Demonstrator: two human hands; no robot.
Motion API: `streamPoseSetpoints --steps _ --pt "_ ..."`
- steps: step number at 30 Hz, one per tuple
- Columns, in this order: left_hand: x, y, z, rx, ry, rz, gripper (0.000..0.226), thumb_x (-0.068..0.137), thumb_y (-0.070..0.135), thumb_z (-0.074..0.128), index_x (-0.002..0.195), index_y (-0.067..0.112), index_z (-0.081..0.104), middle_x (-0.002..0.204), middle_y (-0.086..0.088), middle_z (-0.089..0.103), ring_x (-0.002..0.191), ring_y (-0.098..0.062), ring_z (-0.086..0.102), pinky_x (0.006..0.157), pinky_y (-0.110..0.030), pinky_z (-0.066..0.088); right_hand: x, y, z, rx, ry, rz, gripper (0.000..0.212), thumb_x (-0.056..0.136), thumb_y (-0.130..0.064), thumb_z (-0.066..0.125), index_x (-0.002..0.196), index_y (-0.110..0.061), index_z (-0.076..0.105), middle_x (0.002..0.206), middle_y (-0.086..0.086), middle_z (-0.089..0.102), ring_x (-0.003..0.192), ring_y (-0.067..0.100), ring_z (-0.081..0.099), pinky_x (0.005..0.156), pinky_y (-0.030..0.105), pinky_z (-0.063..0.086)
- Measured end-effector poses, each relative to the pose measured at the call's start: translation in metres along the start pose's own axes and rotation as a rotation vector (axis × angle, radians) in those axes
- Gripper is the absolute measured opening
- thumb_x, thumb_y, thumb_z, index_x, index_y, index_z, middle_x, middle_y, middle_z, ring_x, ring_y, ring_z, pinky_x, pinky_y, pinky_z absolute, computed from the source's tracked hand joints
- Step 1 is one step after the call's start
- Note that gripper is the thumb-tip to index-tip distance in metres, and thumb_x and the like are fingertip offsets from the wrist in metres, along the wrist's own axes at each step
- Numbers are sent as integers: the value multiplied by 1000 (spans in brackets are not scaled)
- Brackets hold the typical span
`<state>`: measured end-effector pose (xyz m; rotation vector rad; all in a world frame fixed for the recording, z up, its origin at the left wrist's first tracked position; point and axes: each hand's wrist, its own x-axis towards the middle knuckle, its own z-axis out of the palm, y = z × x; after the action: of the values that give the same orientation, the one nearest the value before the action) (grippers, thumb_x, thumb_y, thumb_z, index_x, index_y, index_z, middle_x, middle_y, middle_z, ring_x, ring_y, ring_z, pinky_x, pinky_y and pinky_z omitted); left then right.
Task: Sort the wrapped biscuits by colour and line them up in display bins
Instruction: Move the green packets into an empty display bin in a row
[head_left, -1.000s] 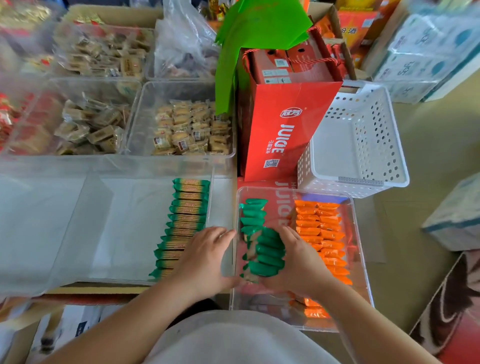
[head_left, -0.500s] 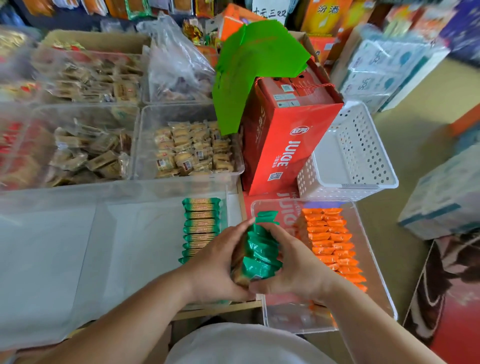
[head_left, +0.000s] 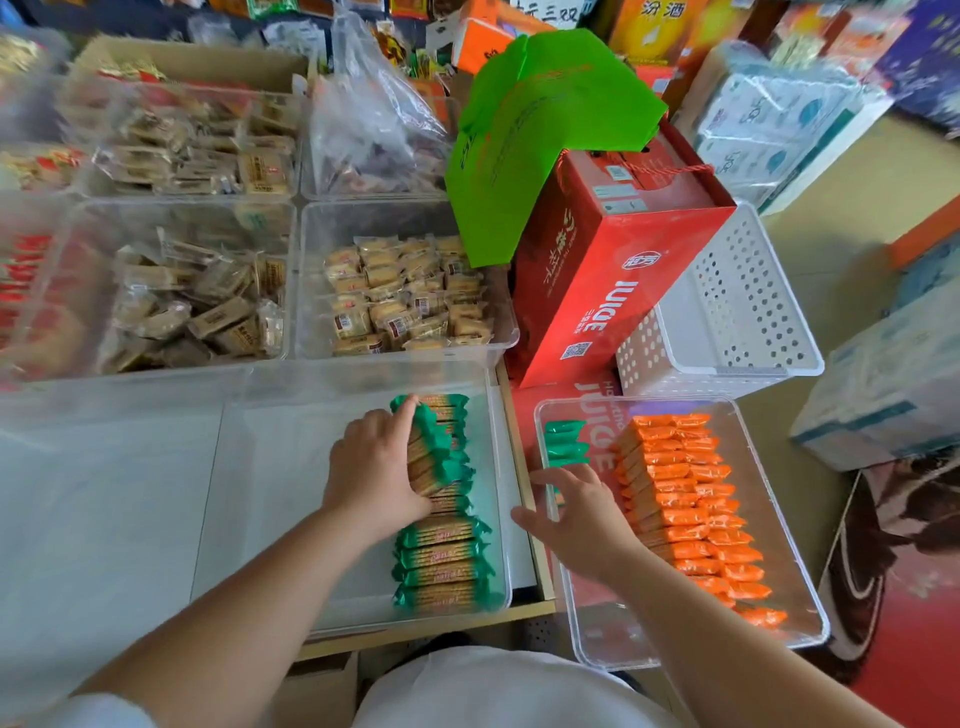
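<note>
Green-wrapped biscuit stack (head_left: 434, 457) sits on the green row (head_left: 441, 564) in the left display bin (head_left: 291, 493), left hand (head_left: 371, 470) curled round it, seating step; right hand (head_left: 582, 514) spread, empty over the right bin (head_left: 623, 623), next likely gathering leftover green biscuits (head_left: 563, 441) beside the orange ones (head_left: 685, 499).

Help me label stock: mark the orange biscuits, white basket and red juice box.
orange biscuits (head_left: 685, 509), head view, mid row.
white basket (head_left: 748, 296), head view, perforated side wall.
red juice box (head_left: 618, 296), head view, printed side.

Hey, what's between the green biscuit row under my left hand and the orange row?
Head view: the open right hand and a few green packs in the orange row's bin.
</note>
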<state>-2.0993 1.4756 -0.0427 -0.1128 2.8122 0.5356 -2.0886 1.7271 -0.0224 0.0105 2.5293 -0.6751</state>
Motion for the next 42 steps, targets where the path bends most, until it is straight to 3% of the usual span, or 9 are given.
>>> streamPoseSetpoints --steps 3,9,13,17,22,26,31,34,42 --pt "14 0 10 156 -45 81 128 66 51 81 158 33 -6 137 -5 38 124 -26 37 104 -44 36 -1 -2 12 9 31 8 73 83 -62 70 144 -32 46 143 -3 36 127 20 48 108 34 45" --pt "25 8 31 166 -178 114 122 69 66 77 159 33 2 144 -6 34 128 -27 36 104 -45 40 1 -2 19 22 47 98 113 80 -67 70 160 -29 0 162 1 24 145 22 36 115 40 40" --pt "24 2 31 -59 -223 112 122 65 83 68 158 28 11 156 1 28 140 -22 31 111 -45 39 1 4 22 34 12 105 110 80 -65 72 160 -30 5 164 -1 24 146 21 33 116 40 36" --pt "22 -13 32 -157 -159 42 103 68 69 79 152 32 33 149 2 35 135 -20 32 108 -40 38 4 5 23 53 2 112 111 78 -65 73 160 -29 8 163 -1 26 145 20 34 116 40 37" --pt "19 -17 39 -316 -206 -201 107 58 67 87 145 34 34 126 -1 38 113 -22 51 96 -38 50 6 4 21 46 -18 115 108 81 -62 72 160 -30 6 163 0 24 146 22 33 117 42 36" --pt "16 -11 43 -445 -174 -156 90 63 50 92 135 36 38 123 4 41 109 -17 54 92 -38 54 5 2 20 58 -16 105 107 81 -59 74 160 -30 8 162 0 26 144 20 34 115 40 37" --pt "22 -5 47 -351 -173 -85 62 83 67 66 134 43 42 124 7 42 107 -15 53 88 -33 52 4 1 19 50 -8 102 107 80 -59 75 160 -29 10 160 0 29 142 20 37 112 37 39" --pt "30 -8 51 -312 -126 -146 47 95 61 53 138 41 48 130 -1 41 111 -21 51 93 -38 52 4 0 19 46 -15 108 108 80 -60 75 160 -29 10 161 1 28 142 21 37 112 38 39" --pt "19 -2 53 -447 -16 -316 92 79 70 68 151 36 22 129 -5 39 118 -25 50 84 -38 52 4 -1 19 40 -25 118 107 81 -60 74 160 -31 8 162 0 26 143 21 37 111 39 42"
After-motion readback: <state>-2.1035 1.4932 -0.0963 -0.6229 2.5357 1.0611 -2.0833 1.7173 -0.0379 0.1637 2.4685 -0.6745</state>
